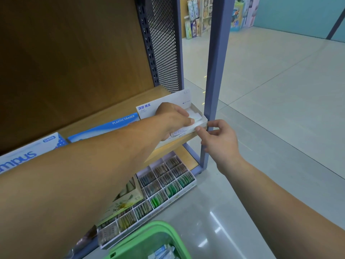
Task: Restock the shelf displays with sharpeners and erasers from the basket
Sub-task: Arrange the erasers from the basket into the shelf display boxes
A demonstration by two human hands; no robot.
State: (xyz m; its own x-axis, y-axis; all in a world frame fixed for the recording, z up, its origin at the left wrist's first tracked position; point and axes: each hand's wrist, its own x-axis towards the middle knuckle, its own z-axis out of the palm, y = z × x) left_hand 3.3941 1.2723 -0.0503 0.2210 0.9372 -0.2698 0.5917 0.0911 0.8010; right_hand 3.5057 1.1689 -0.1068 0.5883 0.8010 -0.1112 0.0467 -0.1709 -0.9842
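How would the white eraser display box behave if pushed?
The display box looks like thin card, probably light and apt to slide; the right hand pinches its front corner while the left hand grips erasers. Its tall back panel might tip it.

Upright post point(214, 71) stands just right of the white display box point(203, 119). Perforated panel point(164, 43) shuts the shelf end behind. Blue eraser box point(104, 126) crowds its left side. Left hand point(173, 118) covers most of the tray and right hand point(218, 139) pinches its front corner. Open room above and over the floor point(280, 109).
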